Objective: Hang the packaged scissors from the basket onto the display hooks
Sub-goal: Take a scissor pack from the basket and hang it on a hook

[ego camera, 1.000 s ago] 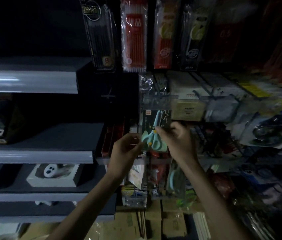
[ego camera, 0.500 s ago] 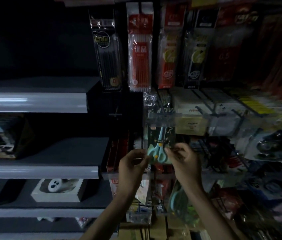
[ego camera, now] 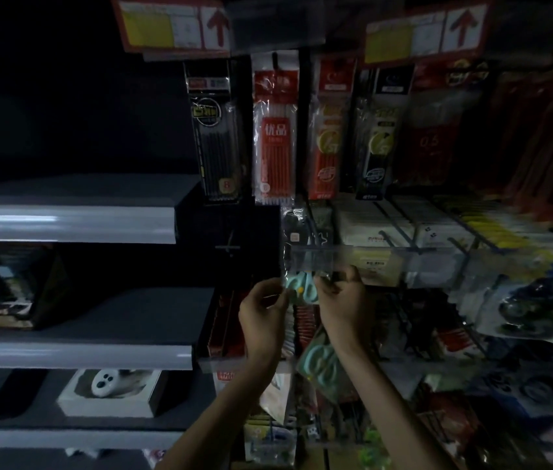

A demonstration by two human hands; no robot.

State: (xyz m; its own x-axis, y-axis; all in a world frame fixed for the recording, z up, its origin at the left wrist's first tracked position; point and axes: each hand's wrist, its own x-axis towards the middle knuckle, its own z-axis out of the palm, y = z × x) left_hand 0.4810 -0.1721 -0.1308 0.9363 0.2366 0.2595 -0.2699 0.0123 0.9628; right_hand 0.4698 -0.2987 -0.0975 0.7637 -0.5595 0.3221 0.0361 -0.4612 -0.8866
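A clear pack of teal-handled scissors is held up against the display at centre. Its upper part lies behind a translucent price strip, so the hook is hidden. My left hand pinches the pack's left edge. My right hand pinches its right side near the handles. A second teal scissors pack hangs lower, just under my right wrist. The basket is out of view.
Pen refill packs hang in a row above. White boxes and tape packs fill hooks to the right. Grey shelves stick out on the left, one holding a white boxed item.
The view has tilted upward, so the display sits lower in frame. Both hands have lifted the scissors pack until its top sits behind the price strip.
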